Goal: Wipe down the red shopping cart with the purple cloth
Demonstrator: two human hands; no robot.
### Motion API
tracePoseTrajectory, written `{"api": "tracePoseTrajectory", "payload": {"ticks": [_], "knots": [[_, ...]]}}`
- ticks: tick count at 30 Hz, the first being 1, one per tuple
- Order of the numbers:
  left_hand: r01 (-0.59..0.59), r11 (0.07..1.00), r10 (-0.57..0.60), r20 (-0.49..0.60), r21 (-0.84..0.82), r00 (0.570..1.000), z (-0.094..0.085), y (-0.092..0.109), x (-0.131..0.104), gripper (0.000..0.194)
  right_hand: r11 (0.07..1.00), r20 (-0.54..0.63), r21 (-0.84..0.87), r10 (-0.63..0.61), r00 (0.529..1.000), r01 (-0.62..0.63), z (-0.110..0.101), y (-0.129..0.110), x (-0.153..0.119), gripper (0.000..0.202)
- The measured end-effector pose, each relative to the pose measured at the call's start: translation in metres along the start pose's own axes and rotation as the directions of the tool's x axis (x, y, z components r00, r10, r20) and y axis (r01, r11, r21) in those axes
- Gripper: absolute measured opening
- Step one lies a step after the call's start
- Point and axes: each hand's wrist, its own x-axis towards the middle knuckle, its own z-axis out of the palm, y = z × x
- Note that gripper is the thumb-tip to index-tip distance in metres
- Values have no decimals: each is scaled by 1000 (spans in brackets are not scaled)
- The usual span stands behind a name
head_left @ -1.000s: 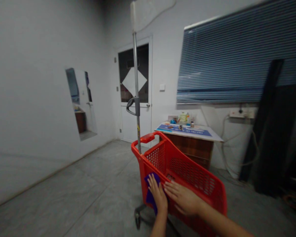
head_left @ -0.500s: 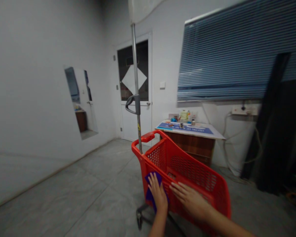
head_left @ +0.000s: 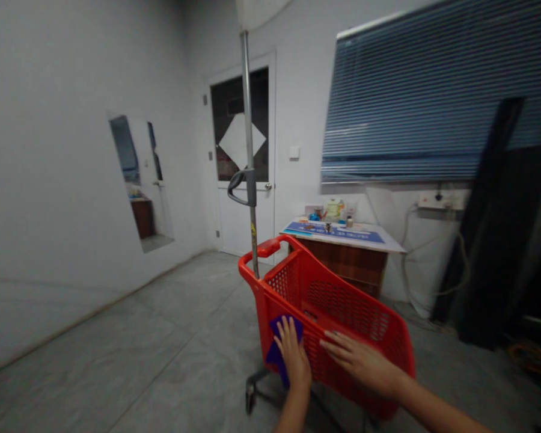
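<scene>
A red plastic shopping cart (head_left: 333, 279) with perforated sides and a curved handle stands in front of me. My left hand (head_left: 293, 352) lies flat with spread fingers over a purple cloth (head_left: 275, 355), pressing it against the cart's near side. Parts of the cloth stick out around the fingers, and the palm hides its middle. To the right, my right hand (head_left: 363, 364) is outstretched with its fingers extended at the cart's near upper edge. I see nothing in that hand, and its palm side is hidden.
A metal pole (head_left: 247, 102) with a grey grip (head_left: 247, 186) rises at the cart's handle end. Behind the cart is a brown cabinet (head_left: 342, 261) with small items on top. A white door (head_left: 246, 219), a wall mirror (head_left: 142, 180) and dark upright panels (head_left: 505, 252) stand around.
My left hand has shifted slightly to the right across the cloth. My right hand has also moved a little to the right along the cart's edge. The view has shifted slightly.
</scene>
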Motion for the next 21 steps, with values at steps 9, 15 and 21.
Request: {"api": "tracePoseTrajectory", "payload": {"ticks": [9,15,21], "knots": [[52,998,-54,-69,-29,996,6,6,7,58,987,-147,-147,48,988,-70,21,-5,-15,63],[-1,1000,3,78,-31,997,18,13,-20,60,988,-101,-124,77,992,-90,24,-4,-15,71],[22,998,-21,21,-65,1000,13,9,-10,55,997,11,-59,59,998,-59,10,-3,-18,73]]}}
